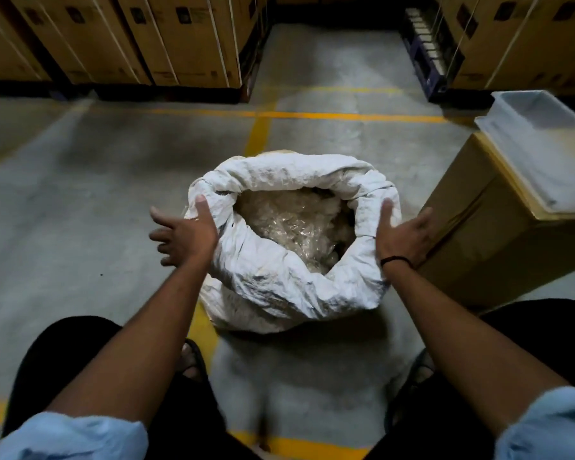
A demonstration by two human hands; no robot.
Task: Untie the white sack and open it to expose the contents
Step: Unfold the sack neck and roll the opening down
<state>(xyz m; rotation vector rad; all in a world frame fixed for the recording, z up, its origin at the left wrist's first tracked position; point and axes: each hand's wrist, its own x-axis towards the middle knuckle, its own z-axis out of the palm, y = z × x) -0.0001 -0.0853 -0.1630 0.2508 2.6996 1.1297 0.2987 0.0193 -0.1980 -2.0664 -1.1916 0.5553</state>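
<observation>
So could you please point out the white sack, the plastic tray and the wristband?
white sack (273,287): head view, crumpled front wall.
plastic tray (545,151): head view, bare inner floor.
wristband (395,260): head view, band on right wrist.

Dim concrete floor (80,194) with yellow lines (312,116). Strapped cartons (180,38) stacked along the back, aisle between them. Carton (478,247) at right with white tray (545,144) on top.

Single head view, looking forward-down, close over white sack (289,247) on floor (80,200).
</observation>
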